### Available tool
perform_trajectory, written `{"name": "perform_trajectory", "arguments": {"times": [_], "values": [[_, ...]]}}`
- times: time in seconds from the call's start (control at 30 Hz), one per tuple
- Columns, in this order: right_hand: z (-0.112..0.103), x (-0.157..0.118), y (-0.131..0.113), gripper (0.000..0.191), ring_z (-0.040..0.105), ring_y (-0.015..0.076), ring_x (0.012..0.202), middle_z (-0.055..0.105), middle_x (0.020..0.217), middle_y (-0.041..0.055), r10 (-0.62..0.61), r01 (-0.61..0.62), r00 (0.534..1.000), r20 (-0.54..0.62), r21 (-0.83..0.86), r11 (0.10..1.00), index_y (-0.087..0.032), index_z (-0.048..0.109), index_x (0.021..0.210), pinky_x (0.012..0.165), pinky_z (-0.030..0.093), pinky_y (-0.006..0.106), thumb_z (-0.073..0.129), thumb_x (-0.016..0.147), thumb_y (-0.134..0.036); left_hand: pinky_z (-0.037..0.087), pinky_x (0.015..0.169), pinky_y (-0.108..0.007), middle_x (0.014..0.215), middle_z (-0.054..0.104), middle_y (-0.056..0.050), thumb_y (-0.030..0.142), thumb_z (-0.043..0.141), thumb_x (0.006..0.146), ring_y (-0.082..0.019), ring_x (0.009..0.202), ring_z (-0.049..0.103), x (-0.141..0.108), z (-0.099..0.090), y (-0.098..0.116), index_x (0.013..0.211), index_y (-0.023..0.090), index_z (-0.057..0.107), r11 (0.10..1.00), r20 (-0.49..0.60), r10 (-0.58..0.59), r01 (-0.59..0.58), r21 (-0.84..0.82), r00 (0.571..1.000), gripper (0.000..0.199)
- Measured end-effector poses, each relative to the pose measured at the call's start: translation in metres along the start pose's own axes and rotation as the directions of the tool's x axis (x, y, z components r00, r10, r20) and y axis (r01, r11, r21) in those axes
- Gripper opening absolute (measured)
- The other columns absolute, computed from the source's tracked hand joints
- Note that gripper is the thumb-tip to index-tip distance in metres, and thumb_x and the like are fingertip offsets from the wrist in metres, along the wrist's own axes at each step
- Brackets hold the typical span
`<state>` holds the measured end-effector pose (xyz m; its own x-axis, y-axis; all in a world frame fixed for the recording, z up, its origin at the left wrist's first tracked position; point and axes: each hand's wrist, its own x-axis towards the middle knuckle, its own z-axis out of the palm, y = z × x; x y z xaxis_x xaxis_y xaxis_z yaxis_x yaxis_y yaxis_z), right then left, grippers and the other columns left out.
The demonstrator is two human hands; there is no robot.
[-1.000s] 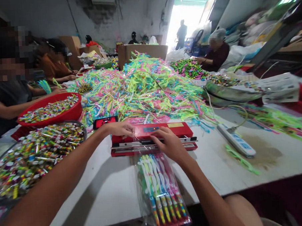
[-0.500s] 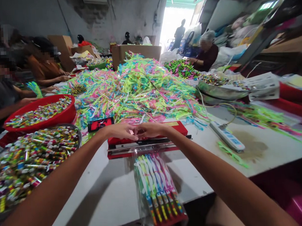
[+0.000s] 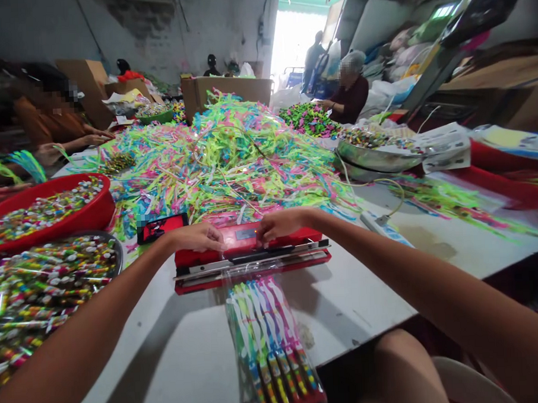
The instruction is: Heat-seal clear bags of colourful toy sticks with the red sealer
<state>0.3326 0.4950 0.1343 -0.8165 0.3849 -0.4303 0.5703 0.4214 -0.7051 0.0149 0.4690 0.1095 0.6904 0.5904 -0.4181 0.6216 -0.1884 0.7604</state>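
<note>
A red bar heat sealer (image 3: 248, 238) lies across the table before me, its dark and silver bar over the upper end of a clear plastic bag (image 3: 269, 344). Inside the bag, several thin tubes with multicoloured beads at the lower end and pale wavy strips above lie side by side. The bag's bottom hangs at the table's front edge. My left hand (image 3: 203, 236) is closed behind the bar, fingertips pinching what looks like the left side of the bag's mouth. Opposite it, my right hand (image 3: 276, 225) is closed on the right side. The film between the fingers is hard to see.
A heap of neon strips (image 3: 235, 149) covers the table beyond the sealer. To the left stand a red basin (image 3: 102, 203) and a metal bowl (image 3: 115, 256) of small tubes; a phone (image 3: 162, 227) lies nearby. A power strip (image 3: 384, 229) is right. Co-workers sit around.
My hands have moved apart from being together above the sealer, and now sit at either side of the bag's upper end. The view has shifted slightly to the right.
</note>
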Motion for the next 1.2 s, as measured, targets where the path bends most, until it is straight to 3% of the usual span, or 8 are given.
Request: {"name": "perform_trajectory", "arguments": {"times": [0.37, 0.6, 0.77, 1.03, 1.2], "values": [[-0.006, -0.006, 0.013, 0.028, 0.071, 0.0182, 0.09, 0.082, 0.101, -0.0002, 0.005, 0.002, 0.996, 0.087, -0.084, 0.996, -0.022, 0.087, 0.102, 0.083, 0.052, 0.027, 0.071, 0.083, -0.01, 0.028, 0.049, -0.025, 0.063, 0.053, 0.002, 0.074, 0.077, 0.085, -0.01, 0.051, 0.039, 0.009, -0.004, -0.006, 0.087, 0.016, 0.077, 0.997, 0.04, -0.073, 0.074, -0.031, 0.997, 0.058], [-0.025, -0.011, 0.021, 0.033, 0.072, 0.0197, 0.093, 0.082, 0.101, -0.0008, 0.044, -0.055, 0.972, 0.23, 0.04, 0.998, -0.023, 0.087, 0.11, 0.084, 0.053, 0.028, 0.081, 0.077, -0.018, 0.032, 0.051, -0.023, 0.065, 0.054, 0.002, 0.069, 0.079, 0.084, -0.011, 0.056, 0.042, 0.01, -0.002, -0.008, 0.083, 0.016, 0.076, 0.998, 0.013, -0.061, 0.061, -0.02, 0.998, 0.053], [-0.022, -0.007, 0.028, 0.023, 0.071, 0.0181, 0.087, 0.082, 0.094, 0.0, 0.076, -0.087, 0.974, 0.216, 0.042, 0.995, -0.019, 0.086, 0.099, 0.086, 0.051, 0.028, 0.084, 0.078, -0.027, 0.033, 0.051, -0.023, 0.065, 0.057, 0.001, 0.067, 0.079, 0.083, -0.012, 0.056, 0.043, 0.011, -0.002, -0.006, 0.085, 0.016, 0.079, 0.998, 0.015, -0.061, 0.061, -0.006, 0.998, 0.052], [-0.021, -0.013, 0.032, 0.033, 0.066, 0.0175, 0.087, 0.079, 0.094, 0.0015, 0.045, -0.058, 0.983, 0.176, 0.068, 0.996, -0.018, 0.084, 0.098, 0.082, 0.048, 0.027, 0.084, 0.082, -0.046, 0.029, 0.048, -0.023, 0.062, 0.052, 0.002, 0.073, 0.08, 0.08, -0.011, 0.054, 0.042, 0.007, 0.001, -0.002, 0.077, 0.017, 0.071, 0.998, 0.008, -0.04, 0.04, -0.045, 0.999, 0.057], [-0.011, -0.034, 0.042, 0.039, 0.052, 0.013, 0.071, 0.066, 0.08, -0.0015, 0.042, -0.049, 0.999, 0.028, 0.313, 0.948, -0.016, 0.074, 0.096, 0.066, 0.04, 0.026, 0.08, 0.084, -0.053, 0.025, 0.049, -0.025, 0.064, 0.043, 0.005, 0.078, 0.072, 0.087, -0.011, 0.054, 0.036, 0.003, 0.005, 0.0, 0.08, 0.019, 0.062, 0.997, -0.036, -0.056, 0.054, -0.05, 0.998, 0.06]]}}
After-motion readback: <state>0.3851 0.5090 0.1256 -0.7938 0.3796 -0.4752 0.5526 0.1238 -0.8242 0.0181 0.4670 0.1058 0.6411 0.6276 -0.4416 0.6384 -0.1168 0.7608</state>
